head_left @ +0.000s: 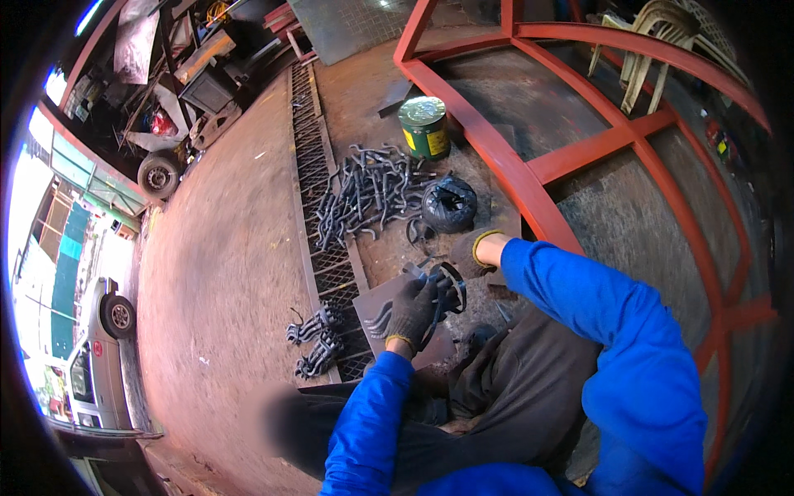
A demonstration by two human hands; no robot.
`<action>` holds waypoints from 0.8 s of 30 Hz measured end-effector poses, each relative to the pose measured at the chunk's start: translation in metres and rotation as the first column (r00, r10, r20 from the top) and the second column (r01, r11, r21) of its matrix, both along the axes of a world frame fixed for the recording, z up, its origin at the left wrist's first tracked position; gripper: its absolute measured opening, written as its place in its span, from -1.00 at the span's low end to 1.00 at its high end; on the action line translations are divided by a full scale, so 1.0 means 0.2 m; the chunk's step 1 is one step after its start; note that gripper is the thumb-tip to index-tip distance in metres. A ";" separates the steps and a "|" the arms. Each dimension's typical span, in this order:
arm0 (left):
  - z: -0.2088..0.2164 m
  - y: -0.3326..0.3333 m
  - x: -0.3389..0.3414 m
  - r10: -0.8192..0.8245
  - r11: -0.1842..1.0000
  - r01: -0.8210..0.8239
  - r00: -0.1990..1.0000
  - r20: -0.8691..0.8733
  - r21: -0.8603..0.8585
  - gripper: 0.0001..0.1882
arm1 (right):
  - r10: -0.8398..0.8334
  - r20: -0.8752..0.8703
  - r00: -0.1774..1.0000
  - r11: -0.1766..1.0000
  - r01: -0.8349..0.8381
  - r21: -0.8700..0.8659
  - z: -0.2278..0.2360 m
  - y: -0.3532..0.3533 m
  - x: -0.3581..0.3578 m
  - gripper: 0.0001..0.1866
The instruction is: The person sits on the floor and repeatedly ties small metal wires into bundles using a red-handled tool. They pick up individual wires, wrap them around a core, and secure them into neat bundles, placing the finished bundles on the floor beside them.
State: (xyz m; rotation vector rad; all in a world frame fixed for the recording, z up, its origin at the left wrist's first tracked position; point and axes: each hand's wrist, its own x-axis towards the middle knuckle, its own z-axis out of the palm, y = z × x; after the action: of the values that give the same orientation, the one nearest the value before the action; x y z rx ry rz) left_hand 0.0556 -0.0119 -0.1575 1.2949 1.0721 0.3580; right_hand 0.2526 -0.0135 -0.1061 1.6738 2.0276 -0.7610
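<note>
My left hand (411, 310), in a dark knitted glove with a yellow cuff, is closed around a small bundle of bent metal rods (447, 291). A thin black strap (462, 285) loops around the bundle's right side. Just right of and above it, my right hand (471, 254), gloved the same way, is curled closed; what its fingers hold is hidden. Beneath my left hand lies a flat metal plate (370, 307) with a few bent rods (380, 319) on it. A black plastic-wrapped ring-shaped roll (449, 204) sits beyond my right hand.
Loose bent rods (364, 194) are heaped over a floor grating (308, 140); tied rod bundles (318, 339) lie nearer. A green tin (424, 128) stands beyond the heap. A red steel frame (529, 186) fills the right side. Plastic chairs (653, 50) and a parked vehicle (95, 355) stand farther off.
</note>
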 end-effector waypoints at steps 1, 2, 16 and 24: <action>-0.13 0.01 -0.01 -0.016 0.995 0.018 1.000 -0.026 0.101 -0.67 | 0.017 0.035 0.999 1.000 -0.018 0.008 0.01 0.00 -0.01 -0.61; -0.20 0.02 -0.02 -0.018 0.979 0.030 0.998 -0.062 0.200 -0.67 | 0.045 0.060 0.997 0.999 -0.046 0.014 0.00 0.01 -0.02 -0.61; -0.09 -0.13 0.12 0.155 0.833 0.023 0.949 -0.274 0.552 -0.68 | -0.002 -0.124 0.992 0.983 0.025 0.184 -0.34 0.08 0.02 -0.62; -0.06 -0.08 0.09 0.180 0.782 0.076 0.923 -0.341 0.619 -0.67 | 0.180 -0.109 0.978 0.934 -0.135 0.332 -0.32 0.12 -0.02 -0.69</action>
State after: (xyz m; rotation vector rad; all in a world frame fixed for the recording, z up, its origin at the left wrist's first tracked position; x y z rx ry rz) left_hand 0.0732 -0.0278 -0.1698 1.9965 1.3871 0.5483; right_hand 0.2482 0.0096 -0.1710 1.6347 2.4604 -0.5221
